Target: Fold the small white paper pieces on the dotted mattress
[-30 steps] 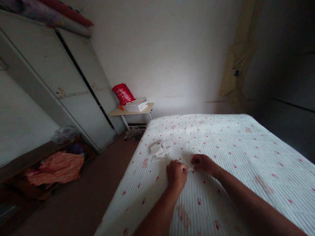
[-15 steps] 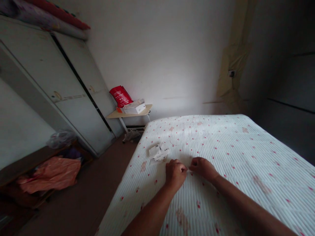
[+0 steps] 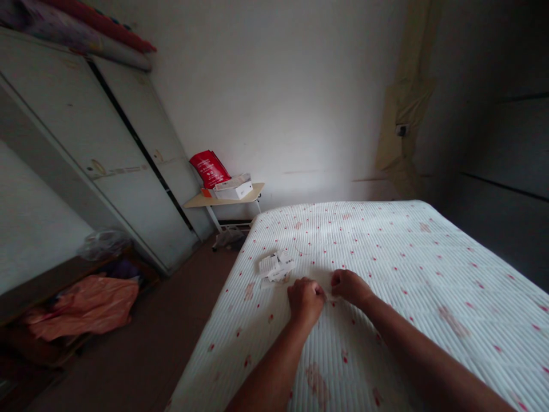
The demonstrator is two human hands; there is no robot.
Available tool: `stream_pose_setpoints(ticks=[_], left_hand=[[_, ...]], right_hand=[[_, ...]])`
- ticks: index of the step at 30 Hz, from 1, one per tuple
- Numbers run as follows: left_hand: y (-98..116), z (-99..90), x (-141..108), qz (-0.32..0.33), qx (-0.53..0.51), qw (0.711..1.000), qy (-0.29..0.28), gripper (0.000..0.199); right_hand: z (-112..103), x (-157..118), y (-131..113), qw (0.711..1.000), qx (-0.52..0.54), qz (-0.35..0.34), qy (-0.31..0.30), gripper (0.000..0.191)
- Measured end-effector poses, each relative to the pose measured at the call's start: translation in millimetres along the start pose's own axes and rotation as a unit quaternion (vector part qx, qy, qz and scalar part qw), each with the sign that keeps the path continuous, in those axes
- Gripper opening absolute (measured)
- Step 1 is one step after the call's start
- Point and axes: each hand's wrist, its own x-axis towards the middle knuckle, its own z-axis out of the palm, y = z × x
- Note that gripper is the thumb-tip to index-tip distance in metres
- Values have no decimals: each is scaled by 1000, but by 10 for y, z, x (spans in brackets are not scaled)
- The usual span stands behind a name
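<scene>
Both hands are held close together over a white ribbed bed cover [image 3: 398, 274] with small red dots. My left hand [image 3: 307, 300] is closed, thumb and fingers pinched together. My right hand [image 3: 349, 287] is closed too, its fingertips facing the left hand across a narrow gap. Something small and whitish shows faintly in that gap, but against the pale cover I cannot make it out. Just beyond my left hand lies a crumpled piece of printed paper [image 3: 277, 265]. A thin curved line like a thread or hair [image 3: 301, 250] is on the cover near the paper.
Beyond the bed's far left corner stands a small table [image 3: 199, 200] bearing a red bag [image 3: 210, 169] and a white box [image 3: 235, 190]. A cabinet [image 3: 124, 143] lines the left wall. Orange-pink plastic [image 3: 86, 306] lies on a low shelf at left.
My right hand has risen slightly and drawn a little away from my left, widening the gap. The left hand stays nearly in place, and the view has shifted slightly.
</scene>
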Motion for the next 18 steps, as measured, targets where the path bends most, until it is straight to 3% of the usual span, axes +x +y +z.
stream_pose_setpoints(ticks=[11, 18], left_hand=[[-36, 56, -1, 9, -13, 1000, 18, 10], [-83, -18, -24, 8, -10, 1000, -12, 13]], right_hand=[[69, -49, 38, 1000, -5, -7, 2, 22], [46, -57, 63, 999, -1, -40, -14, 18]])
